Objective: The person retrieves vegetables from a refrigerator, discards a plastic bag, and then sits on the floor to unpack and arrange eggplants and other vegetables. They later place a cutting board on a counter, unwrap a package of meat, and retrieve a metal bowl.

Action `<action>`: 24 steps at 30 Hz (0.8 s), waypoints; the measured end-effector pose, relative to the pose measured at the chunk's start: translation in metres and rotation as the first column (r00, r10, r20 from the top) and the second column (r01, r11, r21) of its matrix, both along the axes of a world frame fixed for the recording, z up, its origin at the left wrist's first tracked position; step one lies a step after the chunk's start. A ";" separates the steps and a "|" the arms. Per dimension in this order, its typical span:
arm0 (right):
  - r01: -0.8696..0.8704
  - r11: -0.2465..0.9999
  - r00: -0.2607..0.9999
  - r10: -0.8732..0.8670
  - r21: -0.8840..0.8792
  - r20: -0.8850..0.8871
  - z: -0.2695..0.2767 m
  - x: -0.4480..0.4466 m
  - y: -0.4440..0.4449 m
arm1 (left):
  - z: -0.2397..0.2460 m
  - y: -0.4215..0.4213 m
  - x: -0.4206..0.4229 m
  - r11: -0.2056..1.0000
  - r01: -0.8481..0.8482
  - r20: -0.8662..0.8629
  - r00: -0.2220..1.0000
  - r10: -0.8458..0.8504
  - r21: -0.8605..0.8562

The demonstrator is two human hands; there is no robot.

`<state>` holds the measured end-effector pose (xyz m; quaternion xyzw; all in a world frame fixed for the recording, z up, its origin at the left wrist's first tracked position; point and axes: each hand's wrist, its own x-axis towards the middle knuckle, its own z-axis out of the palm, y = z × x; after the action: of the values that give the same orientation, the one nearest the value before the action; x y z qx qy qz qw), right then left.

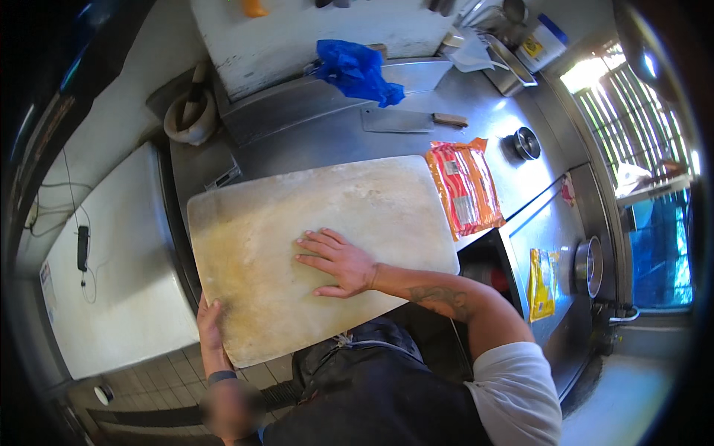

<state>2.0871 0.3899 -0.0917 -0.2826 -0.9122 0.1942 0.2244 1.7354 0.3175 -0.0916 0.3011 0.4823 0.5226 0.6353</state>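
A large, stained white cutting board lies tilted across the view before me, its near edge jutting out over the counter's front by my apron. My left hand grips the board's left edge near the close corner, thumb on top and the other fingers hidden beneath. Flat on the middle of the board rests my right hand, palm down, fingers spread, holding nothing. An orange and red plastic package touches or nearly touches the board's right edge. Behind the board, a cleaver with a wooden handle lies on the steel counter.
A crumpled blue plastic bag is at the back. Left stand a mortar with pestle and a white chest-like appliance. Right are a small round metal container, a yellow packet and a metal bowl.
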 end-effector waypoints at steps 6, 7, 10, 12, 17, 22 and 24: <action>0.377 0.926 0.915 -0.373 -0.003 -0.156 -0.025 0.004 -0.012 | 0.002 0.011 -0.002 0.956 -0.009 -0.402 0.906 0.131 0.292; 0.488 0.873 0.861 -0.482 0.000 -0.161 -0.028 0.012 -0.019 | 0.008 0.012 -0.001 0.948 -0.023 -0.414 0.896 0.161 0.317; 0.741 0.666 0.635 -0.738 -0.090 -0.229 -0.033 0.056 -0.041 | 0.013 0.009 0.019 0.955 0.189 -0.719 0.694 0.035 0.229; 0.849 0.520 0.497 -0.847 -0.095 -0.188 -0.037 0.087 -0.065 | 0.005 -0.001 0.042 0.900 0.400 -0.863 0.502 -0.057 0.173; 0.966 0.258 0.255 -0.954 -0.002 0.159 -0.057 0.119 -0.137 | -0.024 -0.022 0.105 0.645 0.764 -0.956 0.187 -0.228 -0.004; 0.966 0.250 0.229 -0.947 0.070 0.227 -0.070 0.117 -0.153 | -0.034 -0.028 0.133 0.574 0.803 -0.975 -0.042 -0.219 -0.164; 0.969 0.240 0.216 -0.942 0.062 0.258 -0.065 0.122 -0.148 | -0.035 -0.028 0.136 0.586 0.793 -0.977 -0.054 -0.205 -0.167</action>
<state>2.2089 0.2421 -0.1570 -0.8162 -0.5523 0.0302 0.1670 1.8716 0.2898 -0.1267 0.8538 0.4595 0.0216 0.2436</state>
